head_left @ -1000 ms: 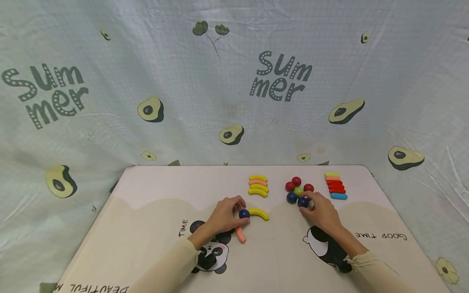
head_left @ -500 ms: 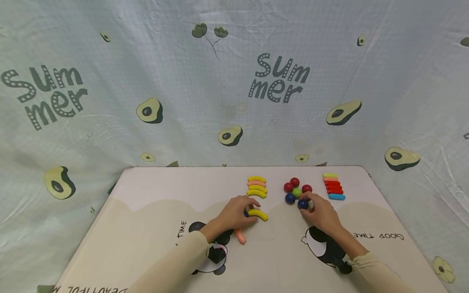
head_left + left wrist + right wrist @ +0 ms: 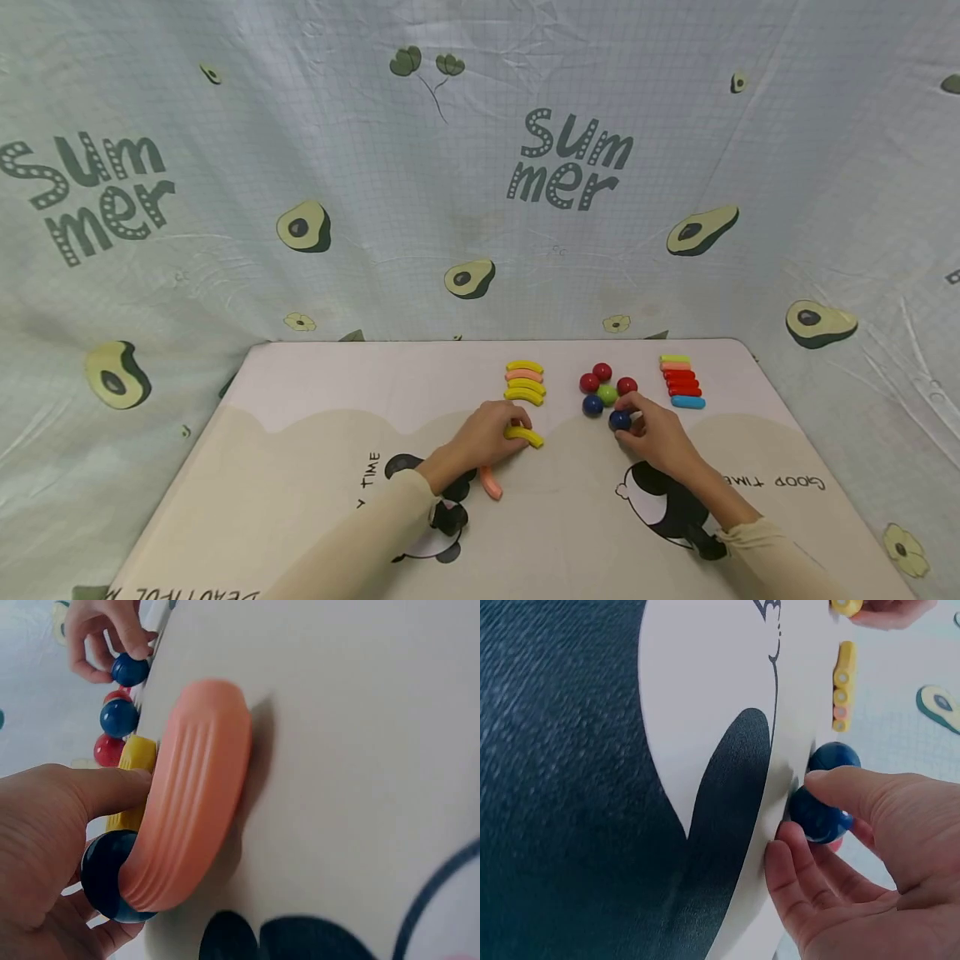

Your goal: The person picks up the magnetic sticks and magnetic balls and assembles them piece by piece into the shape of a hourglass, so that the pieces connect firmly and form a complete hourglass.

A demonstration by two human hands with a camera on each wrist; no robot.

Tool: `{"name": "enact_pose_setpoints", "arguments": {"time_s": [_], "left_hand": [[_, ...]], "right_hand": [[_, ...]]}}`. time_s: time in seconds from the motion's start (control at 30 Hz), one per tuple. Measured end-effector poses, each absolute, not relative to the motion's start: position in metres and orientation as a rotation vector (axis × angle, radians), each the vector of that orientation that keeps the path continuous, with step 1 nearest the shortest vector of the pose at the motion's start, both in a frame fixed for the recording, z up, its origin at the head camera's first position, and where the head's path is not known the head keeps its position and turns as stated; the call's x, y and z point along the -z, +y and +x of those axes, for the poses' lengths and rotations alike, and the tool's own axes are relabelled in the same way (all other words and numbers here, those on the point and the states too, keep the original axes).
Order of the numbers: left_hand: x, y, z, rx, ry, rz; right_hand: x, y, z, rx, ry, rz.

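Observation:
My left hand (image 3: 483,437) pinches a yellow toy banana (image 3: 527,435) on the table. In the left wrist view, a dark blue ball (image 3: 105,874) sits inside that same hand, behind the thumb; the head view hides it. Close to the left wrist lies a pink toy banana (image 3: 196,795), with its near end overlapping the ball in view. My right hand (image 3: 662,435) holds another dark blue ball (image 3: 619,419) between thumb and fingers, at the front of a cluster of balls. A second blue ball (image 3: 592,406) stands just left of it.
Red balls (image 3: 602,372) and a green ball (image 3: 607,395) form the rest of the cluster. Behind the left hand lies a stack of yellow and pink bananas (image 3: 524,382). At the back right is a row of coloured sticks (image 3: 682,383). A printed cloth (image 3: 375,275) hangs behind the table (image 3: 315,375).
The left hand has moved right with its blue ball and taken hold of the yellow banana, shifting it slightly left. The ball in my right hand has come slightly toward me, away from the cluster.

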State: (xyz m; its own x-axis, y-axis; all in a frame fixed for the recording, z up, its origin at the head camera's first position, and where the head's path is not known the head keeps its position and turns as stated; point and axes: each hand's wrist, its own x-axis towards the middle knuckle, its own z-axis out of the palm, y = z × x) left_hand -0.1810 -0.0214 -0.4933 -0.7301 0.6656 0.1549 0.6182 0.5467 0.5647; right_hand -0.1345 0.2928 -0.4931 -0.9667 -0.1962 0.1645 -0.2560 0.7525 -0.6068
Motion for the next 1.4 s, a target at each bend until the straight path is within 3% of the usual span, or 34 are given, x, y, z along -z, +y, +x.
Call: {"name": "enact_pose_setpoints", "arguments": {"time_s": [0.5,0.97,1.4], "left_hand": [[0.492,-0.046,-0.185,-1.108,2.710,1.019],[0.490,-0.051,-0.184,-1.144,2.667,1.007],[0.497,-0.055,-0.185,-1.158,2.698,0.963]], "right_hand": [[0.491,0.298,-0.130,-1.041,-2.874,0.328],[0.493,0.286,-0.125,-1.088,-2.845,0.537],[0.498,0.264,-0.127,-1.176,-2.818,0.539]]}}
